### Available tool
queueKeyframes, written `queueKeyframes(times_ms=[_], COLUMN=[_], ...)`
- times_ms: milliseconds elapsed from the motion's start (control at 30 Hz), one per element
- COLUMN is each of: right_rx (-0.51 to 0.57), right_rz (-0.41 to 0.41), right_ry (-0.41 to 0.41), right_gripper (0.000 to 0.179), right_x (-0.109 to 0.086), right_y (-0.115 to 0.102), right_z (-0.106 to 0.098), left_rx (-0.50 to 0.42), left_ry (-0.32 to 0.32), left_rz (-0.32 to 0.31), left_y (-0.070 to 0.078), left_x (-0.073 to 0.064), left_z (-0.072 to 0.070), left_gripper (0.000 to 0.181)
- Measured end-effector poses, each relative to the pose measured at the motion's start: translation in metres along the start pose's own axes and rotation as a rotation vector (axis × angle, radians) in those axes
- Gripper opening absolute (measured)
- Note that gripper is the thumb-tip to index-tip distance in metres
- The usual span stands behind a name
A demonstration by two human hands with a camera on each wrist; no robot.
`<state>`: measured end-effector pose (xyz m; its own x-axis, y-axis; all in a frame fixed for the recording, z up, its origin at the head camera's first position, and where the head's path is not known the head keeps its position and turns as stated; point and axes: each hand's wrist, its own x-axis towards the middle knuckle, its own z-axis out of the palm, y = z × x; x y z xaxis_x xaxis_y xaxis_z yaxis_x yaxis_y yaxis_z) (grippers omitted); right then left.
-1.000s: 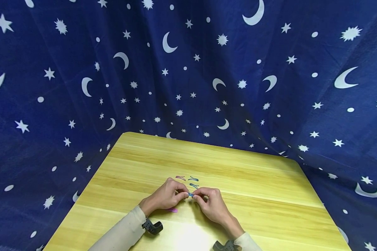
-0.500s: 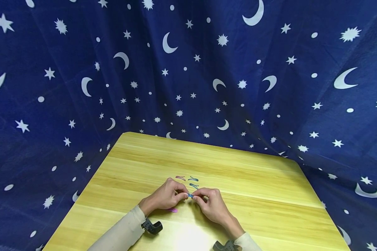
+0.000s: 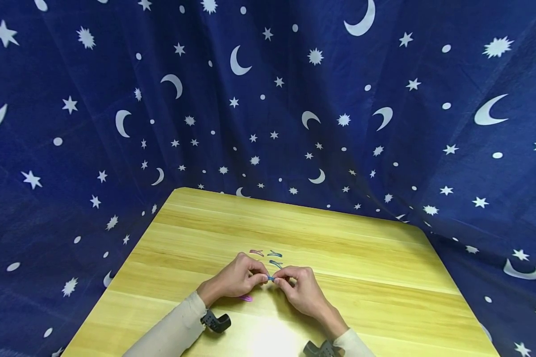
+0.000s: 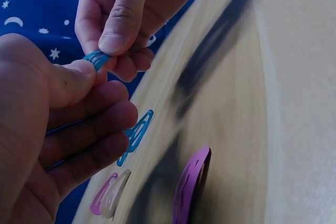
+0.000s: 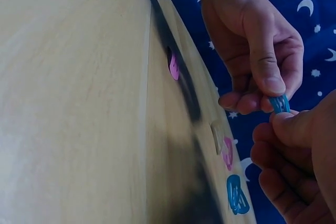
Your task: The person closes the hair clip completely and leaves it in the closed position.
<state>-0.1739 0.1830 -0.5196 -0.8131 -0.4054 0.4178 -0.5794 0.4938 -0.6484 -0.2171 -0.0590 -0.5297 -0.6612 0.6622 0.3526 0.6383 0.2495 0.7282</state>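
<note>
Between the two hands, a blue snap hair clip (image 4: 96,60) is held by its ends over the table. My left hand (image 3: 235,278) pinches one end with thumb and index finger, while its other fingers are loosely bent in the left wrist view. The right hand (image 3: 301,291) pinches the opposite end the same way. Fingertips cover both ends of the clip, so only its middle shows. A purple hair clip (image 3: 245,298) lies on the table, partly behind the left hand in the head view.
Beyond the hands, a pink clip (image 3: 256,253) and two blue clips, one farther (image 3: 274,253) and one nearer (image 3: 276,264), lie on the wooden table (image 3: 362,277). A beige clip (image 5: 216,137) lies beside the pink one. A dark blue star-and-moon curtain (image 3: 268,99) hangs behind.
Both hands stay in nearly the same place, still pinching the blue hair clip. Its visible middle sits very slightly lower than a second ago. The clips on the table have not moved.
</note>
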Motion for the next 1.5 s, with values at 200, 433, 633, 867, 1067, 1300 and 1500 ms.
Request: queueKeyframes(times_ms=[200,433,633,867,1067,1300,1500], right_rx=[-0.006,0.012,0.018,0.044,0.054,0.038,0.033], right_rz=[0.006,0.033,0.032,0.007,-0.007,0.020,0.056], right_ry=[0.021,0.036,0.027,0.002,0.026,-0.015,-0.097], right_gripper=[0.007,0.006,0.005,0.008,0.010,0.011,0.007], right_x=[0.0011,-0.0007,-0.0018,-0.0026,-0.0038,-0.0043,-0.0060], right_y=[0.0000,-0.0002,-0.0010,0.0021,0.0039,0.0038,0.0055], right_z=[0.0000,0.0007,0.0009,0.0014,0.0020,0.0014,0.0006], left_rx=[0.001,-0.001,-0.002,-0.021,-0.011,0.003,0.025], left_ry=[0.012,0.024,0.043,0.052,0.046,0.028,-0.011], left_rz=[-0.009,-0.046,-0.063,-0.078,-0.057,-0.048,-0.029], left_y=[0.0001,-0.0001,0.0005,-0.0004,-0.0015,-0.0024,-0.0031], left_x=[0.0002,-0.0007,-0.0017,-0.0019,-0.0023,-0.0029,-0.0031], left_z=[-0.0012,-0.0009,-0.0001,0.0009,0.0012,0.0023,0.0027], left_gripper=[0.011,0.009,0.007,0.005,0.007,0.006,0.008])
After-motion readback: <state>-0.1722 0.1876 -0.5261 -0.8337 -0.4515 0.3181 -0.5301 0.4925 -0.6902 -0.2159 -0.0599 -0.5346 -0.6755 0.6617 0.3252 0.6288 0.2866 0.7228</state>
